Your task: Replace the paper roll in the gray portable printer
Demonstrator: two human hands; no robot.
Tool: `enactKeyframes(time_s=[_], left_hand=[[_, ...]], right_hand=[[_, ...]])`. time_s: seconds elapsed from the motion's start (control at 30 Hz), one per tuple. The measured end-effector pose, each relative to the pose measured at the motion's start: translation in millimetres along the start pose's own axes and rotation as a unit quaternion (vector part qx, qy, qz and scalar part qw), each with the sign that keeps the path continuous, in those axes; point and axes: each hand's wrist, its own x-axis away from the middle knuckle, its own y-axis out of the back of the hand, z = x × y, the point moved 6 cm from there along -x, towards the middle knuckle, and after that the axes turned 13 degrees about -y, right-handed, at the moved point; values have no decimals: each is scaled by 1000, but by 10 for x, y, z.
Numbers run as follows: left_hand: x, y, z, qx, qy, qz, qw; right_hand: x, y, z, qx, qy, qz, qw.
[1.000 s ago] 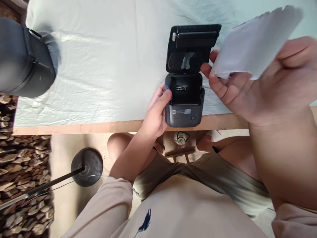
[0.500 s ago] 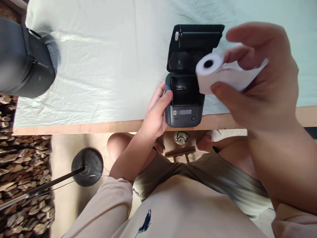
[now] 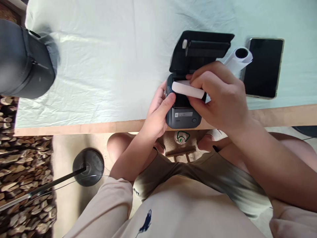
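Note:
My left hand (image 3: 158,110) is closed around the left side of a small dark label printer (image 3: 183,120), its thumb on the edge of the paper bay. The printer's black lid (image 3: 206,44) stands open, tipped back with its roller showing. Between the fingers of my right hand (image 3: 218,94) is a white paper roll (image 3: 187,89), held at the mouth of the bay and partly inside it. My fingers hide the roll's right end. Just behind that hand a second white roll (image 3: 237,62) with a dark core stands on the table.
A black-screened phone or tablet (image 3: 264,67) lies at the right on the pale cloth (image 3: 99,66). A dark zipped case (image 3: 26,59) is at the far left. The table's wooden edge (image 3: 86,128) runs in front of me. On the floor stands a round black base with a pole (image 3: 88,167).
My right hand has moved left and down, bringing the paper roll from beside the printer to its bay. The second roll and the dark-screened device are now uncovered. My left hand keeps its hold.

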Motion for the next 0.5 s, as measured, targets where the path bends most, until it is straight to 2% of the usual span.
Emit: enactKeyframes(time_s=[0.07, 0.17, 0.33, 0.5], left_hand=[[-13, 29, 23, -4, -1, 8, 1000], [-21, 52, 34, 3, -7, 9, 1000], [-7, 30, 31, 25, -5, 10, 1000], [1, 8, 43, 32, 10, 20, 999]], right_hand=[[13, 8, -49, -73, 47, -24, 996], [2, 12, -113, -117, 43, -28, 992], [-2, 61, -129, -120, 57, -41, 990], [-12, 32, -75, -92, 77, -26, 992]])
